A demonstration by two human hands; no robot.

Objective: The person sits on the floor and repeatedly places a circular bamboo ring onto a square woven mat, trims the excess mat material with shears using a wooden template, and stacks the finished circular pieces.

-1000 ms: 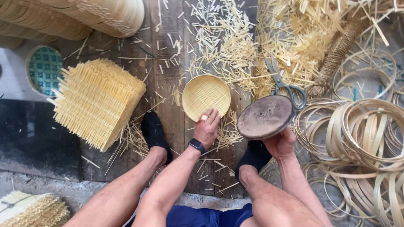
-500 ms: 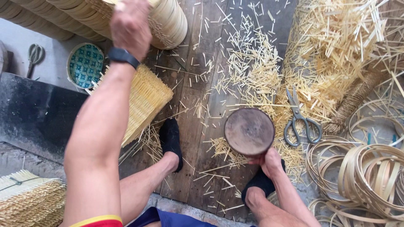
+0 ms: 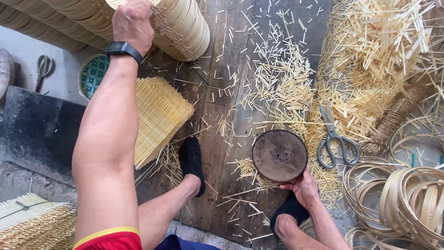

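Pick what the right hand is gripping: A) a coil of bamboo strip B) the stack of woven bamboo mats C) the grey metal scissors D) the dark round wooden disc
D: the right hand grips the lower edge of the dark round wooden disc, while the grey metal scissors lie untouched on the plank floor to its right.

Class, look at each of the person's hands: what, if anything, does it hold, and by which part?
The right hand grips the dark round disc by its near edge. The left hand rests on top of the stack of bamboo hoops; a full grip cannot be told.
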